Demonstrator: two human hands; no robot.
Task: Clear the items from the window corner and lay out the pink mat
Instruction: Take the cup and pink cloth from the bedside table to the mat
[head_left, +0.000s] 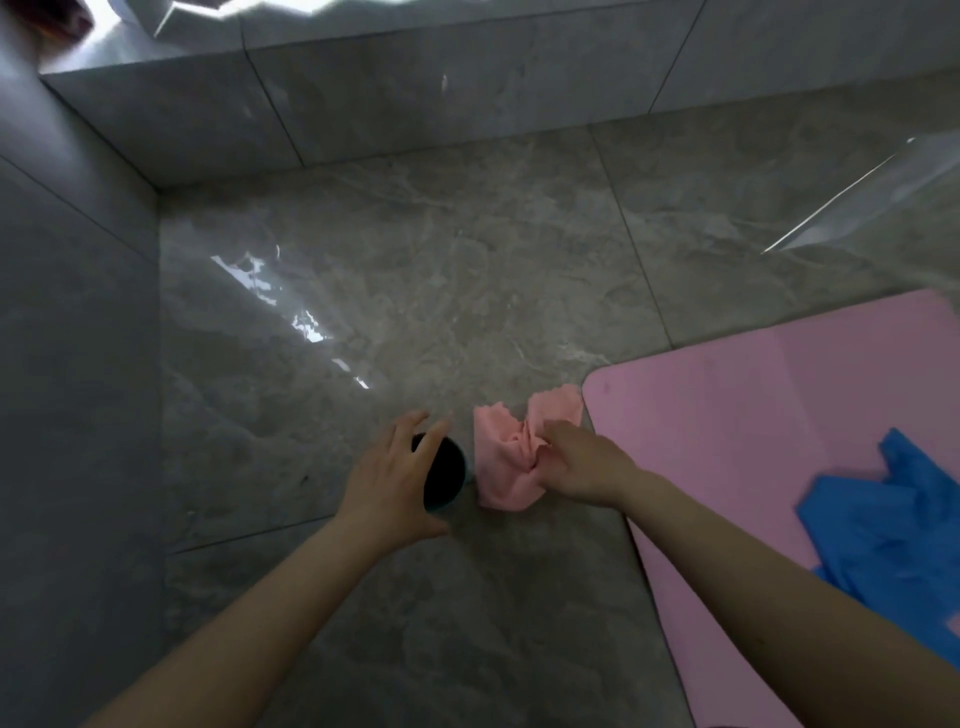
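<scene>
1. Floor of glossy grey marble tile, filling most of the view, catching bright window glare left of middle.
2. Meeting a grey tiled wall on the left and a low tiled ledge at the back, forming the corner.
3. Lying flat on the floor at the right: pink mat, its rounded corner pointing toward the middle.
4. Resting crumpled on the mat near the right edge: blue cloth.
5. Leaning in at upper right: a clear sheet or panel, too faint to identify.
6. Sitting bunched on the floor just beside the mat's corner: pink cloth.
7. Pinching that cloth's gathered middle: right hand, fingers curled into the folds.
8. Standing just left of the cloth: dark round cup with a teal rim.
9. Reaching over the cup with fingers spread wide: left hand; contact hard to judge.
</scene>
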